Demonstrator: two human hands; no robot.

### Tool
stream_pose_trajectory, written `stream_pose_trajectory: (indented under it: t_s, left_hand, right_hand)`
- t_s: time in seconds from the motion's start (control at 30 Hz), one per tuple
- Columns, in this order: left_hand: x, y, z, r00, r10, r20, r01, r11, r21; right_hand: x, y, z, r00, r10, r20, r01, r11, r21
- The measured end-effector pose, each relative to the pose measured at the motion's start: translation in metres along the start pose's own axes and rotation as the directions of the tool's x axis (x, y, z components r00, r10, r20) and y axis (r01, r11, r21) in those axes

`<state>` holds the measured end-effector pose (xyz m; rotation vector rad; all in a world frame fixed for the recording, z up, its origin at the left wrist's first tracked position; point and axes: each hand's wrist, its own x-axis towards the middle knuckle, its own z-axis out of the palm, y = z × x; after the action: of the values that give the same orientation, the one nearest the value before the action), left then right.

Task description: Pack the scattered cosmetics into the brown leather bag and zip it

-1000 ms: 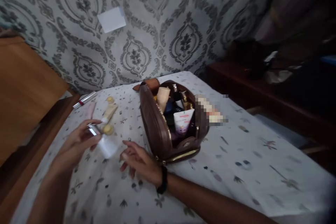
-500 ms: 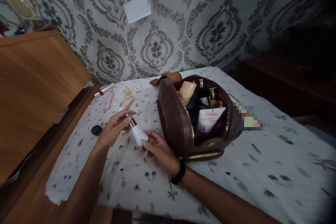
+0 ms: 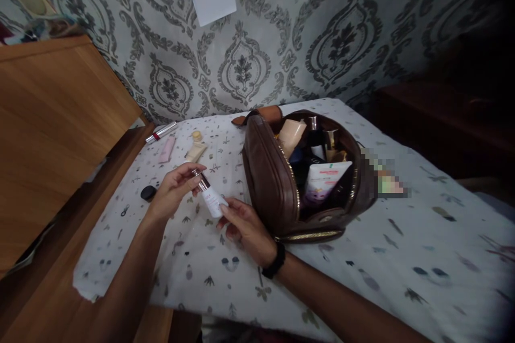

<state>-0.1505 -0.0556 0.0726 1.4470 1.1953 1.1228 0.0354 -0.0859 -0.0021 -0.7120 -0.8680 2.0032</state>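
Observation:
A small white bottle (image 3: 214, 201) with a shiny silver neck is held tilted between my two hands, above the printed cloth. My left hand (image 3: 175, 190) pinches its silver top end. The fingers of my right hand (image 3: 245, 225), with a black band at the wrist, grip its white base. Just right of the hands stands a brown bag (image 3: 269, 171), unzipped and wide. Inside it are a white and purple tube (image 3: 326, 181), a beige tube (image 3: 292, 136), a dark bottle (image 3: 316, 142) and other cosmetics partly hidden by the bag's wall.
On the cloth (image 3: 225, 295) to the left lie a black round jar (image 3: 148, 193), a pink tube (image 3: 167, 149), a cream tube (image 3: 196, 151) with a yellow cap piece (image 3: 196, 135), and a silver tube (image 3: 161, 132). A wooden cabinet (image 3: 60, 134) borders the left side; patterned wall behind.
Both hands keep hold of the white bottle, with only a slight shift. The view has tilted a little. The bag and the loose items lie as before.

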Motion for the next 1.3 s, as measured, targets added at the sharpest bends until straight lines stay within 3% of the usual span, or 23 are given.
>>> stream_pose_trajectory:
  t_s: [0.13, 0.37, 0.5, 0.63, 0.77, 0.87, 0.93, 1.03, 1.13, 1.23, 1.3]
  left_hand:
    - [-0.003, -0.002, -0.004, 1.000, 0.017, 0.005, -0.017, 1.000, 0.011]
    - [-0.008, 0.002, -0.004, 1.000, 0.006, 0.008, -0.007, 0.993, 0.120]
    - [-0.012, 0.014, -0.004, 1.000, 0.006, -0.024, -0.001, 0.983, 0.184]
    - [-0.014, 0.039, -0.001, 0.994, 0.073, -0.083, -0.046, 0.956, 0.290]
    - [-0.008, 0.069, 0.019, 0.969, 0.198, -0.148, -0.156, 0.954, 0.257]
    - [-0.001, 0.089, 0.047, 0.939, 0.315, -0.137, -0.290, 0.941, 0.176]
    - [0.004, 0.099, 0.068, 0.915, 0.386, -0.114, -0.358, 0.910, 0.209]
    - [0.011, 0.110, 0.094, 0.874, 0.485, -0.030, -0.447, 0.826, 0.343]
    - [0.020, 0.120, 0.110, 0.799, 0.564, 0.210, -0.594, 0.684, 0.423]
    - [0.030, 0.128, 0.120, 0.723, 0.509, 0.467, -0.689, 0.577, 0.439]
    - [0.036, 0.132, 0.125, 0.709, 0.450, 0.543, -0.701, 0.528, 0.479]
  right_hand:
    - [0.000, 0.002, 0.000, 0.999, -0.010, 0.032, 0.008, 0.998, 0.060]
    - [0.000, 0.007, -0.001, 0.993, -0.118, -0.034, 0.117, 0.993, -0.020]
    - [0.001, 0.008, 0.000, 0.992, -0.120, -0.025, 0.118, 0.991, -0.068]
    - [-0.001, 0.009, 0.002, 0.996, -0.089, -0.002, 0.089, 0.994, -0.059]
    - [-0.002, 0.011, 0.002, 0.998, -0.044, 0.046, 0.047, 0.997, -0.068]
    - [-0.001, 0.013, 0.001, 0.997, -0.032, 0.066, 0.036, 0.997, -0.061]
    - [0.000, 0.014, 0.001, 0.998, -0.017, 0.064, 0.021, 0.998, -0.060]
    - [0.000, 0.014, 0.000, 0.997, 0.003, 0.080, 0.003, 0.996, -0.084]
    - [-0.003, 0.011, -0.001, 0.995, 0.034, 0.090, -0.024, 0.994, -0.108]
    - [-0.006, 0.006, 0.000, 0.995, 0.063, 0.084, -0.055, 0.994, -0.096]
    - [-0.007, 0.003, 0.000, 0.994, 0.066, 0.083, -0.059, 0.994, -0.087]
